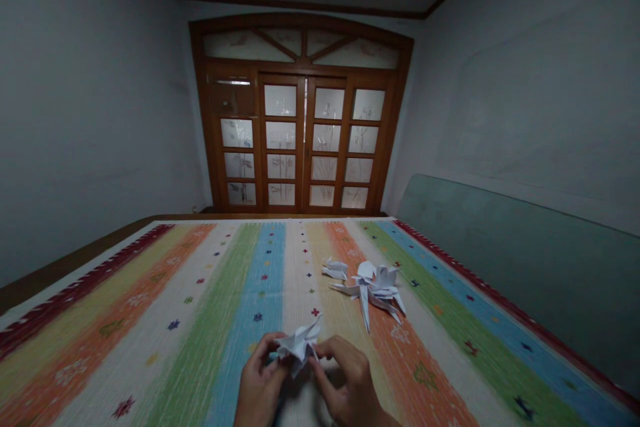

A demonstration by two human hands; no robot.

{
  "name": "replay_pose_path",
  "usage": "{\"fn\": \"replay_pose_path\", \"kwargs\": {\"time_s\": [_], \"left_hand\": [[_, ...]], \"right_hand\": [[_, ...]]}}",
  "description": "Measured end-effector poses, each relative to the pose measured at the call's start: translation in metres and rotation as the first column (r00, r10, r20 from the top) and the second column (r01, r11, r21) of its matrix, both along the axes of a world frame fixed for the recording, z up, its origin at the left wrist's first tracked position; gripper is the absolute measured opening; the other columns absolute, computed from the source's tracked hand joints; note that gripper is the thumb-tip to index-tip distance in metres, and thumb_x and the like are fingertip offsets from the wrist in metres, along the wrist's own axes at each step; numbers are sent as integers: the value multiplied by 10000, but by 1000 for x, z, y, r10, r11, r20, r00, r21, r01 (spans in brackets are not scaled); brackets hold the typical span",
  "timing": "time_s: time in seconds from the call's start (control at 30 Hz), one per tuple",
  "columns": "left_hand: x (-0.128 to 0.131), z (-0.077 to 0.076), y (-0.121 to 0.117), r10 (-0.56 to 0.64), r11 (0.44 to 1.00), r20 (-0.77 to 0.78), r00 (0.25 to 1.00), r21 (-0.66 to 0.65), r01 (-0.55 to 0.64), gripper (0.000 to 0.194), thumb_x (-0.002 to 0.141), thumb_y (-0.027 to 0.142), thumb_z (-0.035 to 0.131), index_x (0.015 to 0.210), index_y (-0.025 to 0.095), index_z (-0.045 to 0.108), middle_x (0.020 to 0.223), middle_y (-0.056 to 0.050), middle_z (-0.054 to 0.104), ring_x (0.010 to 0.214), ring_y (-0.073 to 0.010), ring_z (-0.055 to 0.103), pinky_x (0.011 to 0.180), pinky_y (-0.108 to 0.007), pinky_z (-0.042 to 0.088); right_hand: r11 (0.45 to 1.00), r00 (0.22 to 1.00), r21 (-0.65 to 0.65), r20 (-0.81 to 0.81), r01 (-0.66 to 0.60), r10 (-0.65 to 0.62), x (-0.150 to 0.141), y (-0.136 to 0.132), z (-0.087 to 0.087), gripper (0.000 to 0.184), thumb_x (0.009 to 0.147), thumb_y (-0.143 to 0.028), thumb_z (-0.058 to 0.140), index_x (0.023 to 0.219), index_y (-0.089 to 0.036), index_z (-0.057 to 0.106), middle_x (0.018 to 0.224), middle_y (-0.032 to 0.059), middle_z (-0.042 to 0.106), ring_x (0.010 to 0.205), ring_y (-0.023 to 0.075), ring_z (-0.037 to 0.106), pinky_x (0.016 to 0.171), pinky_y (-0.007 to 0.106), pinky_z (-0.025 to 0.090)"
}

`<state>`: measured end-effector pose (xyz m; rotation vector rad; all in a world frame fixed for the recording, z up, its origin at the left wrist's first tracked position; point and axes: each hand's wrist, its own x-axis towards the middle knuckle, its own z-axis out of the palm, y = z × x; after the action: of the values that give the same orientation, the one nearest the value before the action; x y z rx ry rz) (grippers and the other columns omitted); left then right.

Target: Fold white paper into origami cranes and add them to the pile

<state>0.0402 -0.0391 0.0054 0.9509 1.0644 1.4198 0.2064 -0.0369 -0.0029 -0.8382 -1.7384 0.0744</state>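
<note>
A folded white origami paper piece [300, 343], with pointed flaps sticking up and out, is held just above the cloth near the front. My left hand [261, 373] pinches its left side between thumb and fingers. On the right side, my right hand [345, 370] grips the paper's edge with thumb and forefinger. Farther off to the right lies a pile of folded white origami pieces [373, 290] with long pointed tips. Beside that pile, on its left, rests a smaller folded paper piece [335, 269].
A striped, multicoloured tablecloth [200, 320] covers the table. Along the right side stands a pale green panel [500, 233]. Wooden doors with glass panes [303, 147] are behind the table's far edge.
</note>
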Motion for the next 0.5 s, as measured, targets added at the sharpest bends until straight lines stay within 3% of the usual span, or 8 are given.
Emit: {"fn": "replay_pose_path", "kwargs": {"time_s": [0.1, 0.23, 0.4, 0.5], "left_hand": [[3, -1, -2, 17, 1000, -18, 1000, 15, -16, 452, 559, 465, 902, 858, 186, 708, 785, -18, 705, 669, -202, 651, 626, -256, 518], [9, 1, -5, 82, 993, -11, 997, 91, -81, 397, 594, 473, 880, 816, 200, 696, 813, -6, 685, 659, -180, 639, 639, -245, 519], [7, 3, -4, 3, 994, -19, 1000, 109, -1, 298, 623, 352, 867, 798, 203, 678, 780, 18, 666, 625, -153, 623, 643, -238, 515], [6, 4, -4, -61, 993, -44, 997, 103, 65, 316, 576, 274, 884, 800, 202, 672, 809, 5, 677, 697, -182, 666, 676, -246, 532]], "right_hand": [[995, 995, -97, -94, 8, -17, -2, 1, 1, 178, 938, -217, 598, 764, -191, 625, 684, 8, 680, 628, 132, 657, 609, 205, 477], [944, 961, -313, -278, -104, 14, 0, 4, 3, 234, 915, -314, 639, 722, -183, 656, 719, 46, 708, 700, 175, 687, 651, 236, 514], [811, 881, -522, -472, -265, -16, 2, 7, 6, 228, 781, -389, 766, 728, -173, 720, 721, 66, 723, 722, 221, 699, 690, 285, 549], [793, 857, -531, -515, -298, -23, 3, 7, 8, 210, 758, -385, 778, 748, -179, 741, 754, 73, 737, 760, 234, 706, 728, 300, 560]]}}
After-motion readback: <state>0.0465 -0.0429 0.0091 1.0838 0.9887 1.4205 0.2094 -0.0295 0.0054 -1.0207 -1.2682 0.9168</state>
